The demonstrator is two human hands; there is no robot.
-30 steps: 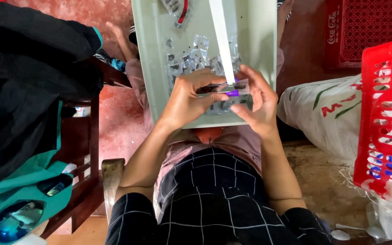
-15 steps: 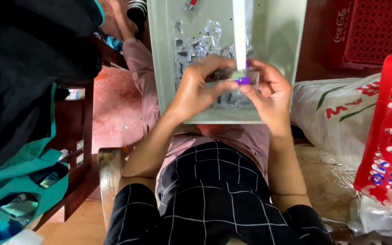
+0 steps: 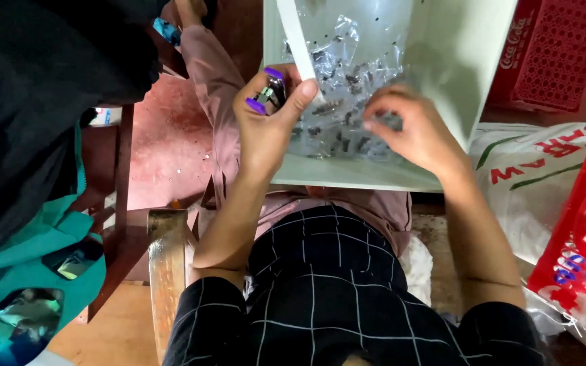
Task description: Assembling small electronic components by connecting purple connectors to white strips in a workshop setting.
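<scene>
head cam | looks steeply down | close over lap and tray [image 3: 367, 179]

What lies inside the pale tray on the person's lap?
Inside the tray lies a crumpled clear plastic bag with many small dark parts. A white strip crosses it. The right hand covers some parts; the left hand hides what is beneath it.

Pale green tray [image 3: 462, 61], red crate [image 3: 581, 237], black-checked trousers [image 3: 334, 291].

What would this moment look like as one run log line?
left hand: holds small purple-tipped piece | right hand: fingertips in clear plastic bag of small dark parts | pale tray on lap
</scene>
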